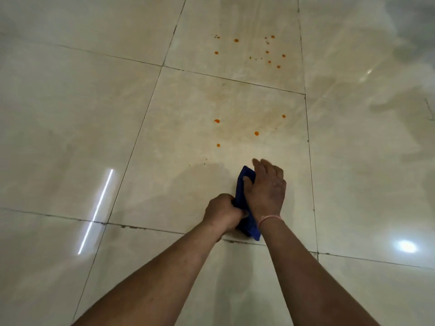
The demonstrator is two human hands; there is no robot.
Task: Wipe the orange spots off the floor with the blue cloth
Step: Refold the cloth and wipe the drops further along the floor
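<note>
Both hands are on the cloth (243, 203), low on the floor (70, 114), on the near part of the centre tile.

Left hand (223, 212): fist closed around the near end of the cloth, knuckles up, blue fabric bunched and showing at the thumb side.

Right hand (266, 187): palm down over the far part of the cloth, fingers (259, 164) spread forward and slightly lifted at the tips, thumb hooked over the blue edge. It presses and holds the cloth more than it clamps it. A pink band (270, 218) sits on the wrist.

Cloth: folded into a long strip that runs from beyond the right thumb back to below the right wrist, where a corner sticks out just over the grout line (153, 229). Most of it is hidden under the two hands.

Spots: a near group (256, 133) of four orange dots lies ahead of the right fingertips, apart from the cloth; the closest one is ahead and a little left of the fingers. A far group (269, 52) of many small dots is on the next tile, well beyond the hands.

A faint orange-brown smear covers the tile between the near group and the far grout line. A damp-looking patch lies left of the cloth.
</note>
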